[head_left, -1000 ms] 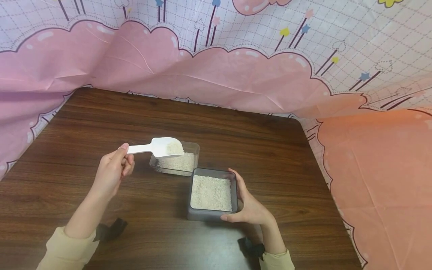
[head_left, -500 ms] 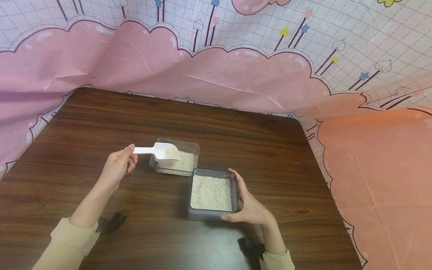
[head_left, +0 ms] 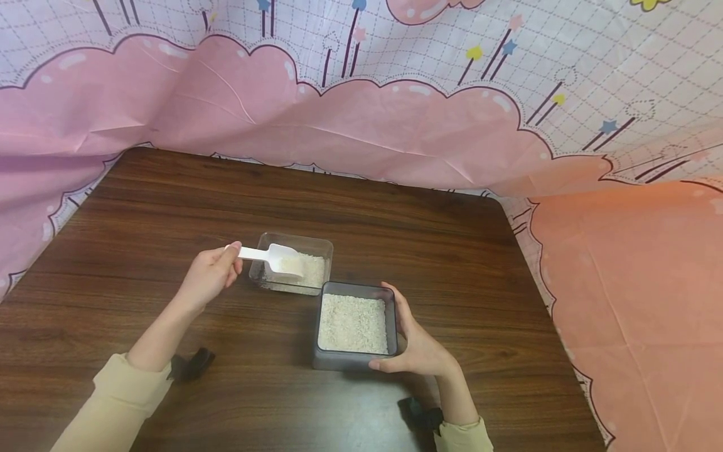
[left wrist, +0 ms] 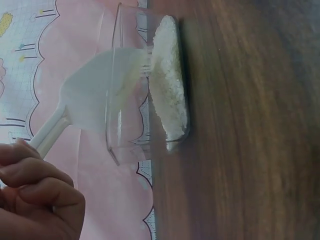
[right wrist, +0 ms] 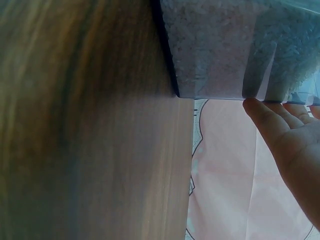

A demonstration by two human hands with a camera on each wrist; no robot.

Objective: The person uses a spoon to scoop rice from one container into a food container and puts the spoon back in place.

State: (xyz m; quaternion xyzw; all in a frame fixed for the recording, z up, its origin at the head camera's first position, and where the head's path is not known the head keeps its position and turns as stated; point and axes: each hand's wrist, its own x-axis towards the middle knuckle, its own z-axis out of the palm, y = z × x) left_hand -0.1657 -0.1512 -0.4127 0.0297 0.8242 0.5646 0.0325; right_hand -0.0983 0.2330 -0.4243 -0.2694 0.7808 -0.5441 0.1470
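My left hand (head_left: 208, 276) pinches the handle of a white scoop (head_left: 277, 255), which carries some rice. Its blade slants down inside a small clear plastic box (head_left: 329, 256). In the left wrist view the scoop's (left wrist: 90, 90) tip comes right to the heap of white rice (left wrist: 167, 85). My right hand (head_left: 420, 351) grips the right side of a square smoky-grey container (head_left: 350, 361), thumb at the front, fingers round the far side. Rice (head_left: 354, 323) fills much of that container. Through its see-through wall (right wrist: 215, 50) the rice also shows in the right wrist view.
Both boxes stand close together on a dark wood-grain table (head_left: 452, 251), the clear one behind and left of the grey one. A pink and white patterned cloth (head_left: 350, 119) hangs behind the table's far edge. Black straps sit at both wrists.
My left hand has moved right and slightly nearer me, lowering the scoop from above the clear box into it and tilting it downward. The right hand and grey container have stayed put.
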